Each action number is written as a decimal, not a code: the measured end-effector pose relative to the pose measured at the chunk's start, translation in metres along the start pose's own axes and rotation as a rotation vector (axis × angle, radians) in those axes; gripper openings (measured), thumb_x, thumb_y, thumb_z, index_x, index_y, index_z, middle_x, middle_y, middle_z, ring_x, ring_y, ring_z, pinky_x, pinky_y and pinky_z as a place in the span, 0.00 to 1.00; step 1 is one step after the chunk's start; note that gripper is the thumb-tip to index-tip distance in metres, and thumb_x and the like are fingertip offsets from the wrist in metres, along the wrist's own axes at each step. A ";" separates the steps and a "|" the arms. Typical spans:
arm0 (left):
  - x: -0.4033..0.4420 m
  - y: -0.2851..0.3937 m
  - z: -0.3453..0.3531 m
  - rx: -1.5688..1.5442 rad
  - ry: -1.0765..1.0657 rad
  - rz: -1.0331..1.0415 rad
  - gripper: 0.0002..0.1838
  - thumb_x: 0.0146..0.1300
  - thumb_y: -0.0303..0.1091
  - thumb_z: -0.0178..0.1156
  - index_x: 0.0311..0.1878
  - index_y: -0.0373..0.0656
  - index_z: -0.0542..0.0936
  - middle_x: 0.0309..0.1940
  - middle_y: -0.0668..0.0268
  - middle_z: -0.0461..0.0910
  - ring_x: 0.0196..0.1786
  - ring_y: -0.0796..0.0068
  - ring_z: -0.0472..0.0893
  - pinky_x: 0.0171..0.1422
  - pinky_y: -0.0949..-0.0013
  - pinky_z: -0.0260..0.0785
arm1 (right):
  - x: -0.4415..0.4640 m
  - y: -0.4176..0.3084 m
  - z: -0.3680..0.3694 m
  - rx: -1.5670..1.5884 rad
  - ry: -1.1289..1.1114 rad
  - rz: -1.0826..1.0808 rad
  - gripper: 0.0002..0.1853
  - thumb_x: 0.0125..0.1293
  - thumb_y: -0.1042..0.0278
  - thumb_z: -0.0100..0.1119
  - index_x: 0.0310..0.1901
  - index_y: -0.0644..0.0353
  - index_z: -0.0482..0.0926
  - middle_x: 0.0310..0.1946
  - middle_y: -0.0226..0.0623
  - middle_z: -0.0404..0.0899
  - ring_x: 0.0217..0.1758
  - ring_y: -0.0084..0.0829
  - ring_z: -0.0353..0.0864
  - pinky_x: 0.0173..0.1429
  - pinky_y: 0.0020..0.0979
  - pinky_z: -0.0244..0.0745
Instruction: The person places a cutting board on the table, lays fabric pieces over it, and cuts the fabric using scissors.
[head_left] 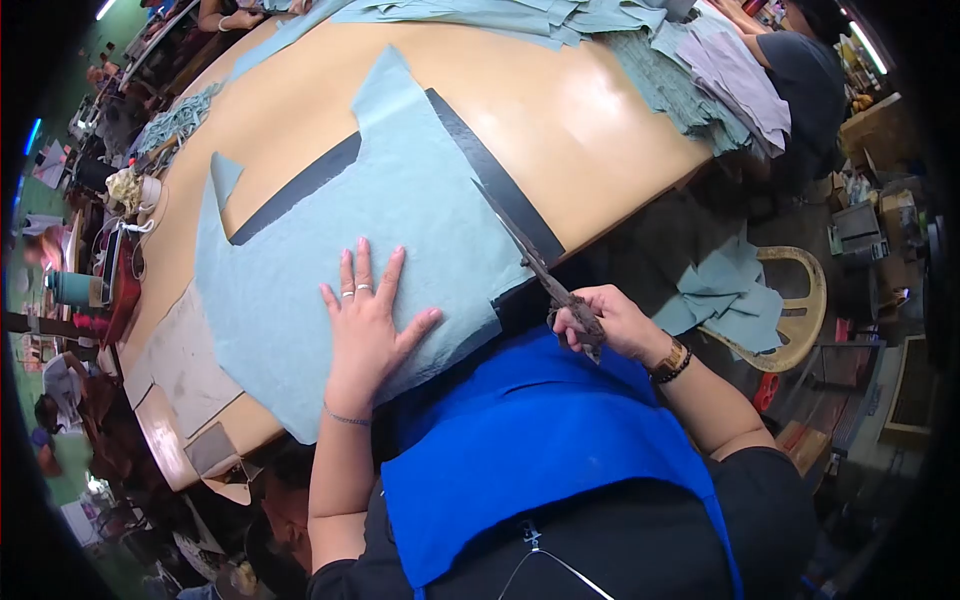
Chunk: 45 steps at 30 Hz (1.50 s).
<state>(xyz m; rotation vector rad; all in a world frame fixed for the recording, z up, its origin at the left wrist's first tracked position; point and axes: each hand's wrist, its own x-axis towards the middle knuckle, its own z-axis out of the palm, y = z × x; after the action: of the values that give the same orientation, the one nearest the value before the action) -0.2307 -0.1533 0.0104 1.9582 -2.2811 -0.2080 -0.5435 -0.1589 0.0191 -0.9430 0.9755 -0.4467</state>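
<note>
A pale blue-green sheet of leather-like material (290,270), irregular in outline, lies over a dark flat board (495,170) on the table. My left hand (365,315) rests flat on the sheet with its fingers spread. In my right hand (605,325) is a pair of scissors (540,270) with dark wrapped handles. Its long blades point up and left along the sheet's right edge, close together. Whether material sits between the blades I cannot tell.
The tan table (600,120) curves away ahead. Stacked blue-green pieces (670,80) and a lilac piece (735,80) lie at its far right. Grey-beige pieces (185,360) lie at left. A yellow chair (800,300) holds a blue-green piece. Other people sit across the table.
</note>
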 end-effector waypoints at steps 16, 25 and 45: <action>-0.011 0.009 -0.004 -0.006 -0.025 0.018 0.44 0.54 0.69 0.56 0.71 0.56 0.63 0.74 0.51 0.48 0.76 0.47 0.47 0.69 0.29 0.39 | 0.000 0.006 -0.001 0.034 0.012 -0.012 0.10 0.66 0.64 0.59 0.38 0.63 0.80 0.31 0.30 0.79 0.30 0.16 0.77 0.35 0.20 0.76; -0.013 0.005 0.005 0.009 0.012 -0.045 0.43 0.56 0.68 0.54 0.72 0.58 0.62 0.74 0.50 0.49 0.76 0.46 0.46 0.68 0.28 0.39 | -0.004 0.016 -0.005 0.029 0.003 -0.035 0.10 0.66 0.64 0.59 0.39 0.63 0.80 0.30 0.31 0.79 0.30 0.17 0.78 0.34 0.21 0.76; 0.075 -0.010 0.000 0.004 0.139 0.094 0.47 0.56 0.73 0.49 0.72 0.52 0.60 0.74 0.48 0.48 0.76 0.47 0.45 0.71 0.32 0.38 | 0.005 0.005 0.008 -0.009 0.070 -0.074 0.14 0.68 0.58 0.58 0.35 0.62 0.79 0.23 0.29 0.77 0.25 0.18 0.77 0.32 0.19 0.73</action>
<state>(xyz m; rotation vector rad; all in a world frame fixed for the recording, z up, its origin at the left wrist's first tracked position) -0.2327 -0.2286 0.0090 1.8005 -2.2781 -0.0563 -0.5344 -0.1560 0.0144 -0.9798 1.0094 -0.5413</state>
